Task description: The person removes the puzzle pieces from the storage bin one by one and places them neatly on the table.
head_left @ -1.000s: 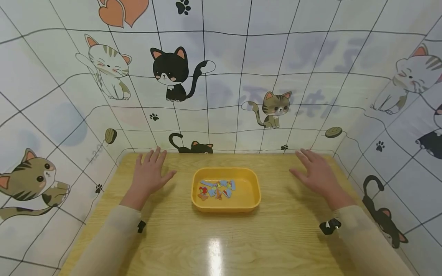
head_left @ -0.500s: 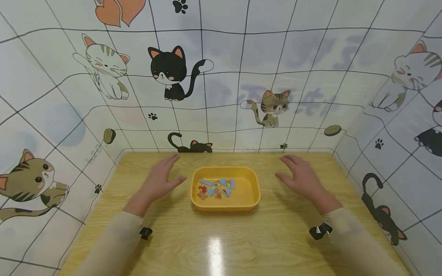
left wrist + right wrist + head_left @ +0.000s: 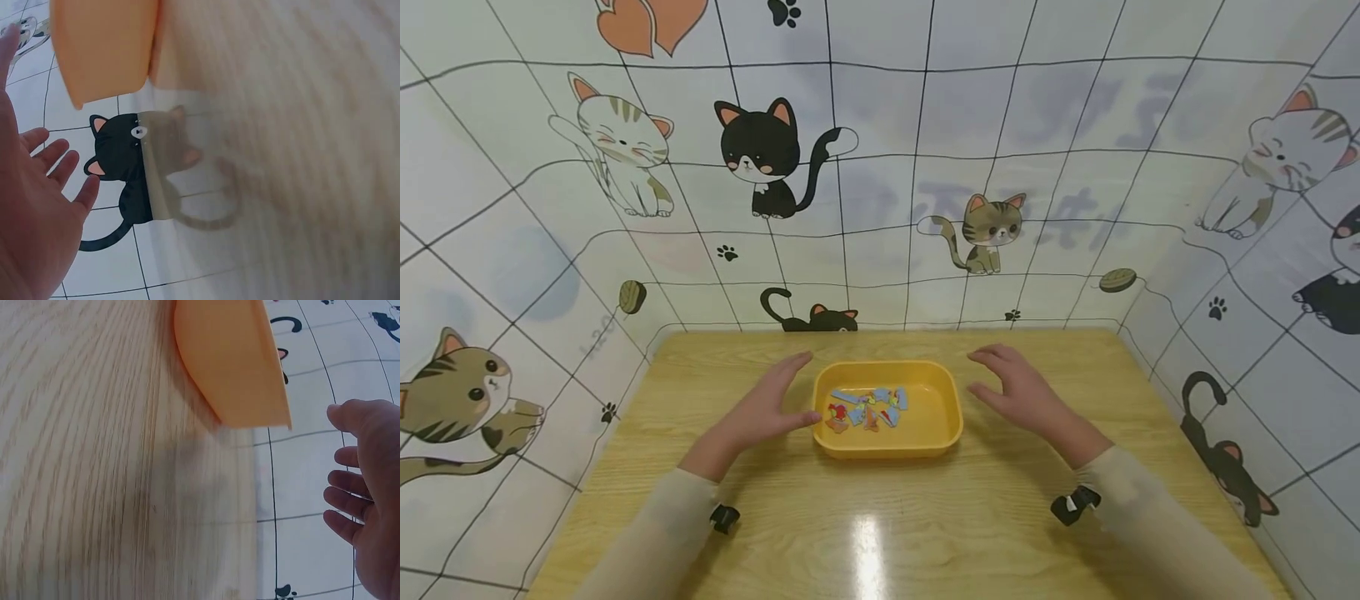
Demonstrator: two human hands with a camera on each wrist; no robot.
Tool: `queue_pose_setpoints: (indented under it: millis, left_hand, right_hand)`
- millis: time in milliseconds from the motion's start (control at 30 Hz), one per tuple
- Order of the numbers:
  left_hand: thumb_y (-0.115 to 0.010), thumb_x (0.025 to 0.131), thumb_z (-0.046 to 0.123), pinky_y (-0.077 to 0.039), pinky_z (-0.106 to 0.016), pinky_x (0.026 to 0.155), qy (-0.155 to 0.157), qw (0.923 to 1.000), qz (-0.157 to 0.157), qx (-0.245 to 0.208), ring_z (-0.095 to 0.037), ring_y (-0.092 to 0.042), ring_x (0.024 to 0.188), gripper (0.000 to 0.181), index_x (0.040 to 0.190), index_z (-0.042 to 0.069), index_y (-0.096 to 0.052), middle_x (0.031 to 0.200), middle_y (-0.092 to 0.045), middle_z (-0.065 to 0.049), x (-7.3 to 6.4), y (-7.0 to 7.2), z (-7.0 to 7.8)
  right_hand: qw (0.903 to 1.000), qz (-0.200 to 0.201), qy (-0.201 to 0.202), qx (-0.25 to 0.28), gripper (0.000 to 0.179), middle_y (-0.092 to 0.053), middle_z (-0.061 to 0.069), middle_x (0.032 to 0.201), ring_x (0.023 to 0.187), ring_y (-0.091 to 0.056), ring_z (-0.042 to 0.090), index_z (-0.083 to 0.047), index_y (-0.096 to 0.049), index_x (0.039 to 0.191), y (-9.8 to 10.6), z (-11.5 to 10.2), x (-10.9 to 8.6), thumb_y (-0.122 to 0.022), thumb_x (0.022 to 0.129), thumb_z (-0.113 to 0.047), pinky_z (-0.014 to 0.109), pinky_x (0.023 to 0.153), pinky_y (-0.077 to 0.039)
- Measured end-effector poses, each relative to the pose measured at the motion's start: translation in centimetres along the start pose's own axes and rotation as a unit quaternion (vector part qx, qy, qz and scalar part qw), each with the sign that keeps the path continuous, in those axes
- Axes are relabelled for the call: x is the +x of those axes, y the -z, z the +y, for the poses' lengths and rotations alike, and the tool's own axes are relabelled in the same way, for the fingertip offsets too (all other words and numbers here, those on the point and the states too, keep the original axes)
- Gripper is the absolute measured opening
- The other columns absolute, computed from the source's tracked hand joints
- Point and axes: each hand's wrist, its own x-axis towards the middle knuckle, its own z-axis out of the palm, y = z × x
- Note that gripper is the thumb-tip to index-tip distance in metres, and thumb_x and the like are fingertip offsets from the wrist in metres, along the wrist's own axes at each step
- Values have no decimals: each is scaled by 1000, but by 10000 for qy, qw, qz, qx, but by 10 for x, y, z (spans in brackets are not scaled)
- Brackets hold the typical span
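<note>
A yellow plastic tray (image 3: 932,421) sits on the wooden table, with several small colourful flat pieces (image 3: 868,408) gathered in its left half. My left hand (image 3: 763,412) is at the tray's left side, thumb tip overlapping the rim in the head view, fingers spread and holding nothing. On the other side my right hand (image 3: 1018,396) hovers a short way off the tray's right end, its fingers relaxed and thumb apart. Both wrist views show the tray's outer wall (image 3: 106,50) in front of the hands, and the pieces inside are hidden there.
The light wood table (image 3: 925,517) ends at the back against a white wall sheet (image 3: 880,200) printed with cats and grid lines. Similar sheets rise on the left and right sides. Black wrist straps (image 3: 725,518) sit on both sleeves.
Both hands have moved inward toward the tray from its two sides, the left to the right and the right to the left. The tray and its pieces stay in place.
</note>
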Motion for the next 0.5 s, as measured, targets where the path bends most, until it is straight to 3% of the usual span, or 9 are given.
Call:
queue_pose_setpoints:
  millis: [267, 500]
  left_hand:
    - [-87, 90, 57, -23, -70, 129, -165, 9997, -143, -86, -43, -23, 166, 114, 175, 9, -29, 181, -28, -14, -3, -8, 5]
    - [-93, 86, 48, -23, -69, 130, -238, 9991, -275, -221, -41, -20, 167, 117, 175, 7, -29, 183, -23, -11, -5, -13, 10]
  right_hand:
    - [9993, -319, 200, -15, 53, -65, 17, 144, 137, -59, 40, 0, -68, 146, -12, -19, 8, -83, 102, -24, 61, 115, -50]
    - [9979, -523, 383, -25, 52, -66, 17, 141, 132, -62, 38, 1, -69, 143, -18, -36, 16, -85, 100, -23, 58, 112, -53]
